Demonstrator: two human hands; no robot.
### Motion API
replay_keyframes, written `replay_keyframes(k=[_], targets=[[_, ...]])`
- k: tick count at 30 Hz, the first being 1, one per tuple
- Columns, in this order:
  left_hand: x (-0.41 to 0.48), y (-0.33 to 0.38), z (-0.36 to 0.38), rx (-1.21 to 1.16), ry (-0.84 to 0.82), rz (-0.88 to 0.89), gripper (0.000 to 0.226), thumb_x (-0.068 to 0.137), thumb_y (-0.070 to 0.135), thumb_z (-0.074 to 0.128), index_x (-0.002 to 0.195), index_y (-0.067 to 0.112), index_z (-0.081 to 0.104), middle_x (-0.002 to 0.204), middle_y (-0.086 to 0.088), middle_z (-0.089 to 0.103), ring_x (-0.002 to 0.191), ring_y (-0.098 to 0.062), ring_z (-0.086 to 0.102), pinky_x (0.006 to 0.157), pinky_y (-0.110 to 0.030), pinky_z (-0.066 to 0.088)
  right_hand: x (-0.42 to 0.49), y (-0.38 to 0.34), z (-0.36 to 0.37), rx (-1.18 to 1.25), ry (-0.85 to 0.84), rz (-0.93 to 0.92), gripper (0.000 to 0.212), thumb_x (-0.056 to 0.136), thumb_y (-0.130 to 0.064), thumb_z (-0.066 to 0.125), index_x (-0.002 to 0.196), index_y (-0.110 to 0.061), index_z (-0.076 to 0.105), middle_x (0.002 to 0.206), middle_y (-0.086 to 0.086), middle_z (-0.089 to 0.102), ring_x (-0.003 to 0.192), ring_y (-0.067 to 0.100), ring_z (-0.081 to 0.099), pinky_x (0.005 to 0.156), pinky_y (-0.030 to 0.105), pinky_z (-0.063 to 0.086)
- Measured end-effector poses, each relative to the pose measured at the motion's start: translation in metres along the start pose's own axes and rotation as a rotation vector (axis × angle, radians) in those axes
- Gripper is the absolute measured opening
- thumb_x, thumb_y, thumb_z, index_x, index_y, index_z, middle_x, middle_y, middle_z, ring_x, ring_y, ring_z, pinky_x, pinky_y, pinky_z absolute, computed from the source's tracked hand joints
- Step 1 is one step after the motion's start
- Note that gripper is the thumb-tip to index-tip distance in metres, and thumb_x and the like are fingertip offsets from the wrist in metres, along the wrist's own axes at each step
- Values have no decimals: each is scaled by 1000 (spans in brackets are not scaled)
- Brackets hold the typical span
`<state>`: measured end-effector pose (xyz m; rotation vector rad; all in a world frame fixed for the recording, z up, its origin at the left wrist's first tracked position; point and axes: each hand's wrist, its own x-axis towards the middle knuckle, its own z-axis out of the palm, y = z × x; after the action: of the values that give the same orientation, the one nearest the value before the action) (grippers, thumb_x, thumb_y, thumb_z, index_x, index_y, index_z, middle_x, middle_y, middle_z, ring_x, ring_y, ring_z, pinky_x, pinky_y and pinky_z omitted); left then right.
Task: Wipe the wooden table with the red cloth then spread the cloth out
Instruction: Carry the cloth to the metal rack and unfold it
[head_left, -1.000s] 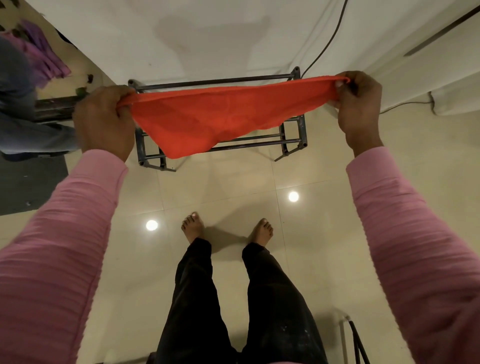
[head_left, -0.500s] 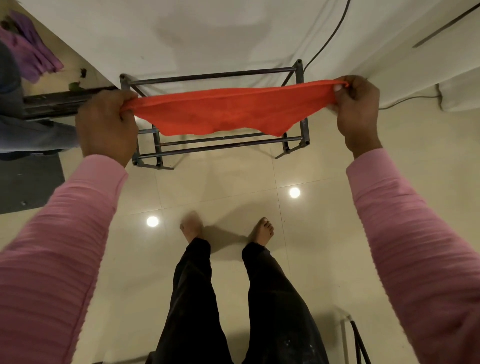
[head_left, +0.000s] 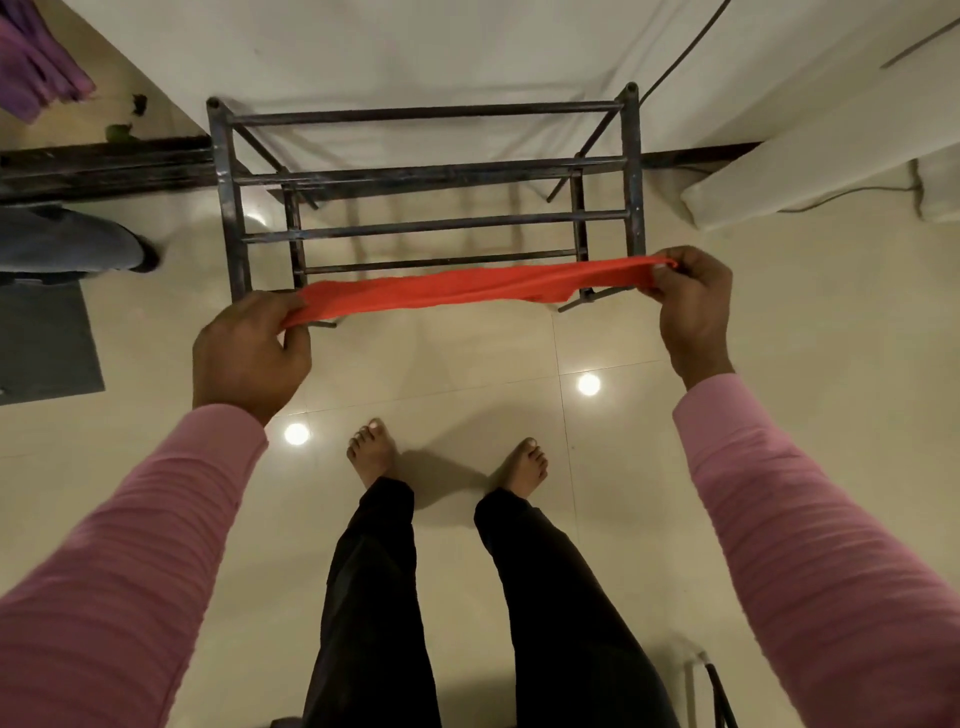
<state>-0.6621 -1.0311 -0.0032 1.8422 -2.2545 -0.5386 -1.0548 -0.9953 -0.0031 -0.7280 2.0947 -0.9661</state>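
The red cloth (head_left: 467, 288) is stretched taut between my two hands and shows as a narrow band seen almost edge-on. My left hand (head_left: 249, 353) pinches its left end and my right hand (head_left: 693, 306) pinches its right end. The cloth hangs in the air just in front of a dark metal rack (head_left: 431, 171) that stands against the white wall. No wooden table is in view.
My bare feet (head_left: 371, 452) stand on glossy beige floor tiles below the cloth. Another person's shoe and trouser leg (head_left: 78, 249) are at the left, by a dark mat (head_left: 47, 343). A black cable (head_left: 685, 47) runs up the wall.
Both hands have come down and toward me with the cloth, from above the rack's top bar to its front lower bar. The hanging cloth has flattened into a thin band.
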Motion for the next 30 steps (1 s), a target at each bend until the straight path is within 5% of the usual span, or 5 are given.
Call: replay_keyframes(k=[3, 7, 15, 20, 30], targets=[[-11, -8, 19, 49, -8, 36, 24, 83, 5, 62, 106, 4, 68, 106, -17, 66, 91, -40, 61, 76, -47, 52, -3, 23, 4, -35, -12, -63, 12, 80, -5, 53, 80, -3, 65, 69, 6, 56, 74, 22, 58, 75, 39, 53], [-25, -21, 49, 155, -64, 162, 24, 82, 3, 64, 105, 3, 69, 105, -17, 64, 90, -40, 60, 67, -49, 54, -14, 56, 13, -164, -73, -208, 16, 78, -9, 55, 81, -18, 68, 66, -13, 58, 60, -1, 52, 63, 16, 42], [-44, -46, 105, 257, -135, 232, 14, 79, 1, 66, 91, 6, 71, 98, -13, 63, 87, -40, 56, 52, -42, 47, -25, 128, 17, -574, -73, -523, 20, 79, -8, 52, 87, -4, 70, 80, 12, 67, 75, 29, 59, 69, 36, 48], [-44, -69, 127, 352, -147, 391, 15, 79, 1, 68, 92, 6, 73, 94, -15, 66, 81, -42, 58, 52, -44, 50, -23, 175, 29, -781, -54, -556, 21, 81, -5, 56, 97, -3, 69, 104, 12, 68, 100, 32, 60, 81, 40, 52], [5, -112, 207, 541, 80, 461, 12, 85, 3, 58, 92, 7, 67, 87, -16, 61, 74, -40, 55, 47, -42, 38, 48, 232, 84, -820, 45, -755, 31, 82, 1, 52, 108, -4, 67, 122, 9, 63, 110, 32, 59, 81, 43, 54]])
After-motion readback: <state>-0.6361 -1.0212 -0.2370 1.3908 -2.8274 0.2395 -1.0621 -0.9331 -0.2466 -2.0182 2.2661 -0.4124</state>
